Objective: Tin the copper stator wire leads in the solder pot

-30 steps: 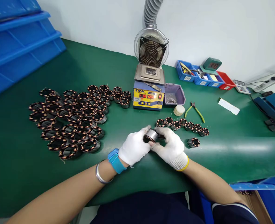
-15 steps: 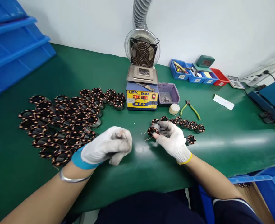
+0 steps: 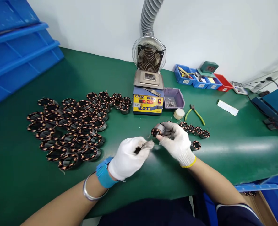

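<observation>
My right hand [image 3: 176,142], in a white knit glove with greyed fingertips, grips a motor stator [image 3: 158,130], a dark ring wound with copper coils, tilted above the mat. My left hand [image 3: 131,157], gloved in white with a blue wrist strap, has thumb and finger pinched at a thin wire end just left of that stator. A short row of stators [image 3: 190,128] stands behind my right hand, partly hidden by it, and a single stator [image 3: 195,145] is beside its wrist. To the left many more stators [image 3: 68,125] stand crowded together.
A yellow-and-blue solder pot [image 3: 148,102] stands under a fan hood [image 3: 150,58]. Near it are a purple tray [image 3: 181,102], a round white tin [image 3: 178,114] and green-handled cutters [image 3: 194,114]. Blue bins [image 3: 184,80] line the wall; stacked blue crates [image 3: 23,59] rise at left.
My left hand has moved right, from a loosely curled pose near the left stators to a pinch beside the held stator. My right hand still holds the stator. The view has shifted slightly.
</observation>
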